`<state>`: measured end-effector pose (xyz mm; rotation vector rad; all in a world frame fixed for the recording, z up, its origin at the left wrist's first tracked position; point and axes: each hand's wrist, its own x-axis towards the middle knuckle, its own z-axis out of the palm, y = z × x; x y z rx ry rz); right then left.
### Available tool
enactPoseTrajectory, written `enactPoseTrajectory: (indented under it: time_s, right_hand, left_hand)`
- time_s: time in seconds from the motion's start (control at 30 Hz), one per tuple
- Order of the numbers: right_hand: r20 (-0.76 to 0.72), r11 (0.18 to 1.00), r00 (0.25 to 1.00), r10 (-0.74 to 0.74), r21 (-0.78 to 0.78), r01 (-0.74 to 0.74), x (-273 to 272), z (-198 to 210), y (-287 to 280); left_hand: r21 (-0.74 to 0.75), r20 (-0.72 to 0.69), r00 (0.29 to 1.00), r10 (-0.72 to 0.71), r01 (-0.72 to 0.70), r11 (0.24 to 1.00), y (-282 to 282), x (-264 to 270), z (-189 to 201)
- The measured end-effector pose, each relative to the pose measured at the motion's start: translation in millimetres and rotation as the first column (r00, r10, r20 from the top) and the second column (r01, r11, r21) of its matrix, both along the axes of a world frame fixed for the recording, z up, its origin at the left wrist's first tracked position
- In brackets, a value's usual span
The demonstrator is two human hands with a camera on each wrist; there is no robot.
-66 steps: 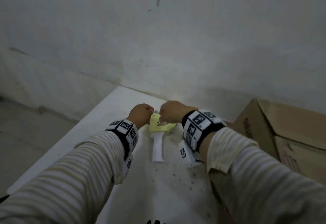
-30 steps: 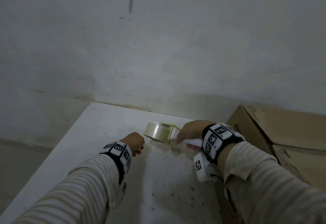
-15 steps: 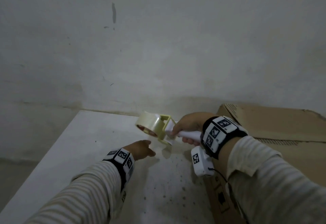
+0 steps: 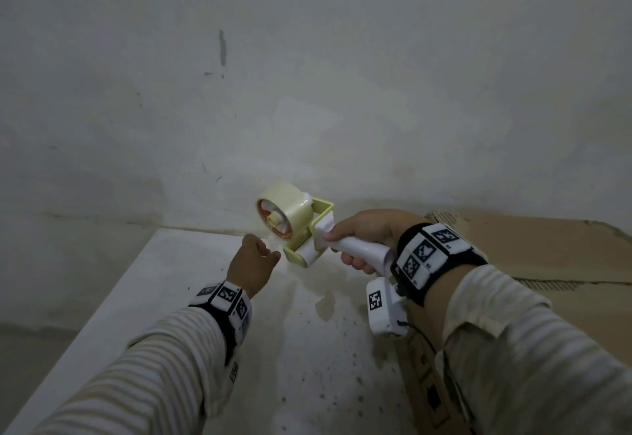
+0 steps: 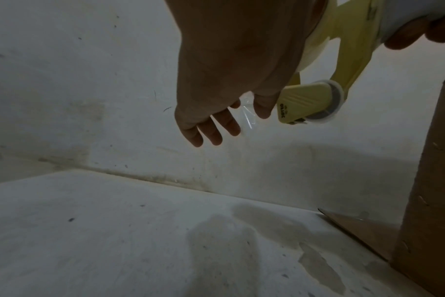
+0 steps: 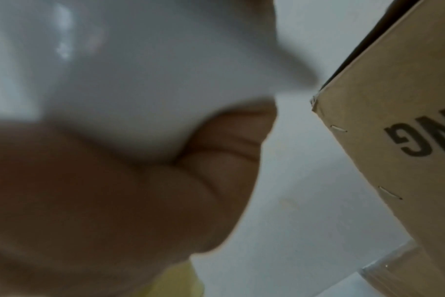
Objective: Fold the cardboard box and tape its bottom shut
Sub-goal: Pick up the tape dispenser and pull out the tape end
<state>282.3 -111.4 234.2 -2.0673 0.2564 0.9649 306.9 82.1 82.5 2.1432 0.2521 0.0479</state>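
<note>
A yellow tape dispenser [image 4: 309, 229] with a white handle and a clear tape roll [image 4: 284, 215] is held in the air over the white table [image 4: 164, 297]. My right hand [image 4: 355, 246] grips the handle [image 6: 127, 90]. My left hand [image 4: 256, 258] is at the dispenser's front end; in the left wrist view its thumb and forefinger [image 5: 262, 110] pinch the loose clear tape end [image 5: 250, 118], with the other fingers stretched out. The brown cardboard box [image 4: 533, 256] stands to the right of both hands, its stapled corner [image 6: 356, 160] close to my right hand.
A grey-white wall [image 4: 307, 92] rises directly behind the table's far edge. The table's left edge [image 4: 113, 291] drops off to the floor. The box's side [image 5: 435, 180] bounds the right, with a flap [image 5: 356, 231] lying on the table at its foot.
My right hand has lifted the dispenser off the table and tipped it up by the handle. The left hand has risen to the dispenser's front and taken the tape end.
</note>
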Motion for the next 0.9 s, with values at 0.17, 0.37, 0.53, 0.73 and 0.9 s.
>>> enactPoseTrajectory:
  time_s: [0.17,0.37,0.53,0.73,0.9]
  right_hand:
    - [-0.040,0.992,0.999,-0.030,0.122,0.034,5,-2,3]
    - [-0.032,0.981,0.998,-0.056,0.182,0.060,7,-3,6]
    - [0.000,0.964,0.989,-0.145,0.224,0.142,6,-5,9]
    - [0.058,0.932,0.958,-0.282,0.253,0.259,7,-13,14]
    - [0.036,0.916,0.952,-0.304,0.285,0.282,9,-19,11]
  left_hand:
    - [0.128,0.033,0.999,-0.012,0.008,0.992,15,6,-2]
    - [0.423,0.083,0.996,0.026,-0.059,0.904,27,6,7]
    - [0.676,0.134,0.987,-0.094,-0.022,0.736,18,0,13]
    - [0.662,0.201,0.958,-0.205,0.022,0.749,2,-6,29]
    - [0.298,0.121,0.981,-0.149,0.107,0.949,2,-5,33]
